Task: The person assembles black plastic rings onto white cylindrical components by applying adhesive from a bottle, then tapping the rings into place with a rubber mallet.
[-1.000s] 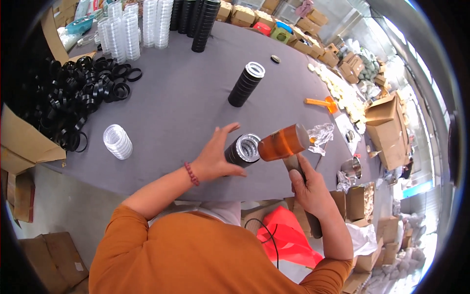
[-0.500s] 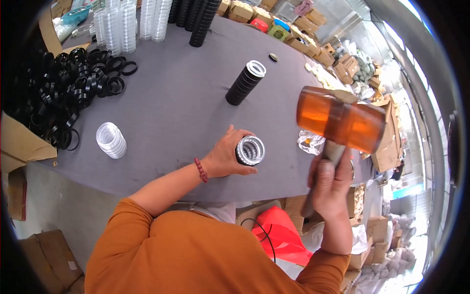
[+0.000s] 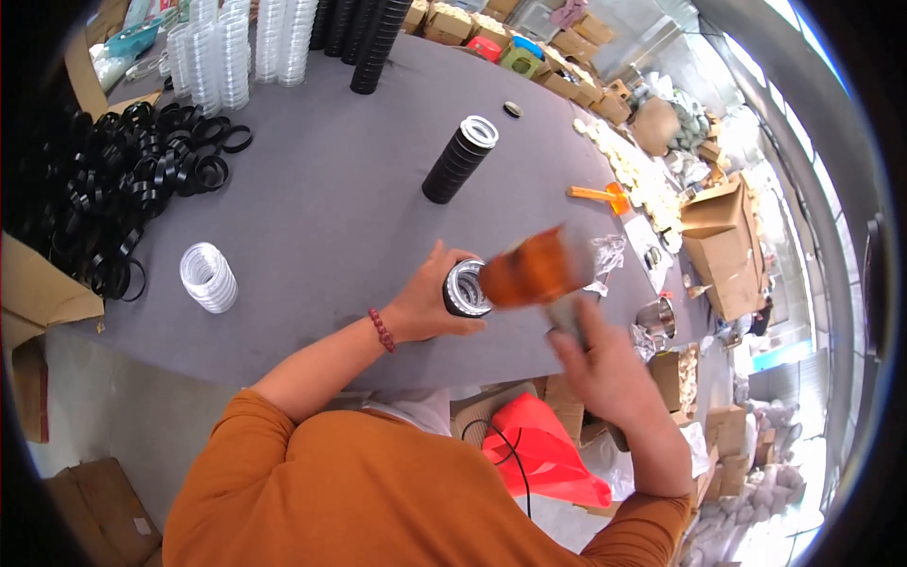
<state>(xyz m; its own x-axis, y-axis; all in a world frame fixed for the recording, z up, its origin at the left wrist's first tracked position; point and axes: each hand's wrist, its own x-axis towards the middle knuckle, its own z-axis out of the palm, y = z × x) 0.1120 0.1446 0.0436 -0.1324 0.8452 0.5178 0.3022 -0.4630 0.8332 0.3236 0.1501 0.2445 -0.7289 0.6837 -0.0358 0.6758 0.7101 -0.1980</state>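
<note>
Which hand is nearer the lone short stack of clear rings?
Left. The left hand, around a black ring stack, is to the right of the clear stack, not touching it; the right hand, holding a mallet, is farther right.

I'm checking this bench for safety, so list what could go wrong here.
The orange mallet in the right hand might glance off and strike the left hand, wrapped around the black-sided stack. An off-centre blow could also tilt that stack. The narrow black column standing beyond might topple if bumped.
</note>
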